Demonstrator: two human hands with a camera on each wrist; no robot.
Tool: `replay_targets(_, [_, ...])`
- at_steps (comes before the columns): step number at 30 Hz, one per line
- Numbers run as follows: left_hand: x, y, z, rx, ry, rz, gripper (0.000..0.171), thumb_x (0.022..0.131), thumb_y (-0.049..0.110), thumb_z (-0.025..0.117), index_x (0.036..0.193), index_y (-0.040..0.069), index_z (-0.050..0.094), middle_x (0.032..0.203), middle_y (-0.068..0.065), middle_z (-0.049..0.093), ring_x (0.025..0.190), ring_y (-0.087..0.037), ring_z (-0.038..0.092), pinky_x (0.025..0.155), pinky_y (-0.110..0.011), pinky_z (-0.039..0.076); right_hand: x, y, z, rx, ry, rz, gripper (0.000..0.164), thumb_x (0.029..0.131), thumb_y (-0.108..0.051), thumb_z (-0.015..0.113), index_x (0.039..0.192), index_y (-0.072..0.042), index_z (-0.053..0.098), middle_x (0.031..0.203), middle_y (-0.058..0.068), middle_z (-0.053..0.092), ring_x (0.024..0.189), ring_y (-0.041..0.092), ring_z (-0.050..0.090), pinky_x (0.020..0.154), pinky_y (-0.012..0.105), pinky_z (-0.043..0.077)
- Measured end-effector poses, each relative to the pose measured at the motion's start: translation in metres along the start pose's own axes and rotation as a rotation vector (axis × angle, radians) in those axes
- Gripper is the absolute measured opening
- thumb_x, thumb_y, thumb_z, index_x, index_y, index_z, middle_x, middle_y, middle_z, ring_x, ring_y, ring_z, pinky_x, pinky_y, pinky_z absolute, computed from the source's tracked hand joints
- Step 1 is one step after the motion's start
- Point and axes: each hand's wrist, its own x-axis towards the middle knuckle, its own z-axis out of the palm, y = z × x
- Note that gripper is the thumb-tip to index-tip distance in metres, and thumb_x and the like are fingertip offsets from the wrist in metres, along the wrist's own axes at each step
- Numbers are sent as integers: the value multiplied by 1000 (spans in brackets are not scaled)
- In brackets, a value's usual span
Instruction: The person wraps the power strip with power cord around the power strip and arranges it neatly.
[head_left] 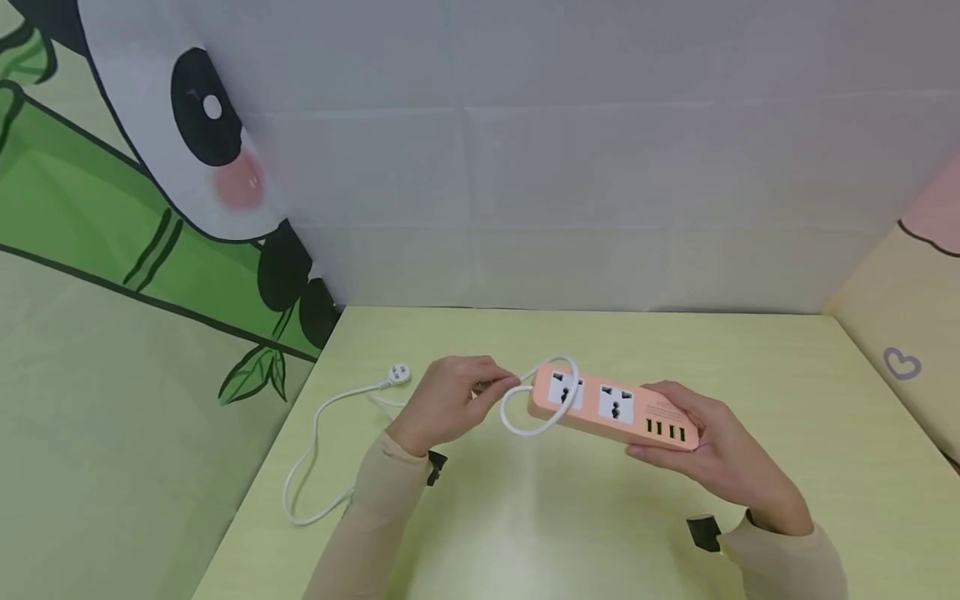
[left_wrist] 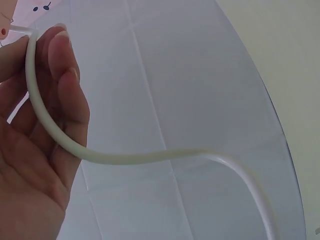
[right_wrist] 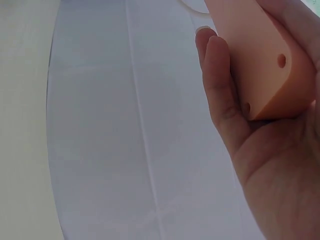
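One pale yellow table [head_left: 570,525]; above it, left hand [head_left: 450,398] pinches the white cord [left_wrist: 115,159], right hand [head_left: 716,446] grips the right end of the pink power strip [head_left: 592,404]. Plug [head_left: 399,374] lies toward the table's left side. Plain grey sheet [head_left: 600,183] behind, cartoon bamboo [head_left: 105,187] on the left wall.

Lt. yellow-green table [head_left: 585,533], w/ creased grey-wht. backdrop [head_left: 585,167] upright behind. At L, printed wall panel [head_left: 112,400]: cartoon face [head_left: 135,67] w/ blk. oval eye [head_left: 206,108] + pink cheek [head_left: 240,181], diag. green bamboo stem [head_left: 90,192], blk. ovals [head_left: 283,267], small green leaves [head_left: 251,375] below. At R, cream panel [head_left: 862,325] w/ purple heart outline [head_left: 902,362], pink patch [head_left: 941,208] up top w/ blk. edge.
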Motion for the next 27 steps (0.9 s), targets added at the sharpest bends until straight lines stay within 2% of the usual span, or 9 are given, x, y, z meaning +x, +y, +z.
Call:
replay_targets(3, [-5, -2, 2, 16, 21, -10, 12, 97, 21, 69, 96, 17, 81, 77, 10, 70, 66, -2, 58, 65, -21, 50, -1, 2, 0, -24, 27, 26, 54, 83, -6, 83, 130, -21, 61, 105, -4, 72, 85, 10, 62, 70, 24, 52])
replay_targets(6, [-10, -5, 3, 29, 41, -28, 12, 96, 20, 70, 97, 17, 81, 80, 10, 74, 71, -5, 61, 75, -27, 51, -2, 3, -1, -43, 53, 48, 55, 82, -5, 84, 130, -23, 61, 105, -4, 72, 84, 10, 61, 69, 23, 51])
replay_targets(10, [-16, -8, 6, 24, 37, -44, 13, 97, 21, 69, 99, 16, 81, 83, 9, 75, 82, -9, 66, 87, -34, 51, -3, 5, -2, -38, 62, 58, 55, 82, -4, 83, 130, -22, 61, 105, -3, 72, 84, 11, 61, 69, 24, 51])
replay_targets(16, [-21, -8, 9, -5, 46, -39, 14, 97, 20, 69, 102, 14, 81, 82, 7, 76, 75, -5, 66, 100, -39, 48, -1, 6, -1, -31, 69, 53, 56, 82, -3, 83, 130, -21, 61, 106, -3, 72, 85, 11, 62, 70, 23, 52])
replay_targets(19, [-23, -6, 11, -20, 43, -59, 15, 98, 22, 68, 103, 15, 81, 84, 8, 76, 76, -4, 65, 96, -36, 49, 0, 8, 0, -28, 78, 50, 56, 82, -3, 83, 130, -20, 61, 107, -3, 72, 84, 11, 61, 69, 23, 51])
replay_targets(24, [-23, -3, 15, -28, 6, -100, 16, 100, 25, 66, 107, 21, 80, 83, 13, 71, 71, -2, 57, 73, -24, 50, 2, 10, 2, -48, 111, 54, 55, 81, -3, 84, 129, -20, 62, 106, -3, 70, 82, 11, 58, 66, 24, 49])
replay_targets(27, [-22, -1, 17, -50, -7, -99, 16, 100, 24, 66, 108, 22, 80, 79, 13, 66, 67, -3, 51, 64, -21, 47, 3, 12, 2, -74, 142, 59, 55, 81, -3, 84, 127, -21, 62, 106, -3, 69, 82, 11, 57, 66, 23, 48])
